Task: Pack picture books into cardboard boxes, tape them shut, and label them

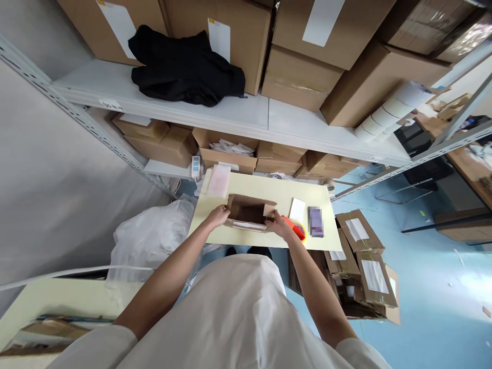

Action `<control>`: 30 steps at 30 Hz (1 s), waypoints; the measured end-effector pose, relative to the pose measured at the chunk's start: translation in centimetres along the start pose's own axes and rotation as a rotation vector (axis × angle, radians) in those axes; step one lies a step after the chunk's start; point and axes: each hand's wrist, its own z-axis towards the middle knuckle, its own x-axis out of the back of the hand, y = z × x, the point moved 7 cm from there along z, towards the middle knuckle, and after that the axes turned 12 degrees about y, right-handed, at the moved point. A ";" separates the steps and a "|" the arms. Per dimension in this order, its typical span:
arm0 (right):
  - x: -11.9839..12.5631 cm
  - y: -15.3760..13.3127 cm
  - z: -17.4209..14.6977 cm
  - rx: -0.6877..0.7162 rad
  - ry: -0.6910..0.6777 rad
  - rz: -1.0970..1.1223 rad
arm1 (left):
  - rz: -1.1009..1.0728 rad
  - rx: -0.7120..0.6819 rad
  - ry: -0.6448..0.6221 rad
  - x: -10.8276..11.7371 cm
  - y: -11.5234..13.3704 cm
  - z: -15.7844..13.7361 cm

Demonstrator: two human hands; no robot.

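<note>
An opened cardboard box [249,211] rests on the pale yellow table [249,183] in front of me, its hollow inside facing up. At its left end, my left hand [218,216] grips the cardboard edge. My right hand [277,225] holds the box's right end by a small flap. Just right of that hand lies an orange tape dispenser [295,228], partly hidden behind the hand. A white card or pad [297,209] and a phone-like dark item [315,222], blurred out, are farther right. Pinkish translucent sheets [219,181] lie at the table's back left.
Behind the table, a metal shelf [246,115] carries cardboard boxes, black cloth [184,66] and tape rolls [392,110]. An open carton of white packets [232,148] stands below. Flattened and open boxes [359,233] are piled at right. A white plastic bag [151,236] sits at left.
</note>
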 end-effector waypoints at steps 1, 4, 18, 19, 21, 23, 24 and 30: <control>-0.2 0.2 -0.3 -0.048 -0.019 0.005 | 0.005 -0.001 0.009 0.1 -0.2 0.1; 0.1 0.2 -0.9 -0.088 0.020 0.012 | 0.041 -0.006 0.053 1.0 -0.6 0.4; 0.2 -8.3 -0.3 0.488 -0.207 -0.356 | 0.367 -0.738 -0.211 -1.7 9.4 -3.2; -0.1 -8.8 0.4 0.482 -0.220 -0.379 | 0.393 -0.681 -0.246 -2.5 9.2 -2.8; -0.6 -9.6 1.8 0.449 -0.217 -0.442 | 0.444 -0.555 -0.214 -3.2 8.6 -1.4; -1.2 -10.0 2.7 0.419 -0.214 -0.505 | 0.488 -0.479 -0.162 -3.2 7.9 -0.2; -1.6 -10.0 2.8 0.414 -0.227 -0.528 | 0.505 -0.464 -0.153 -3.2 7.5 0.2; -3.9 -8.9 1.0 0.432 -0.330 -0.531 | 0.523 -0.426 -0.213 -2.4 5.1 0.4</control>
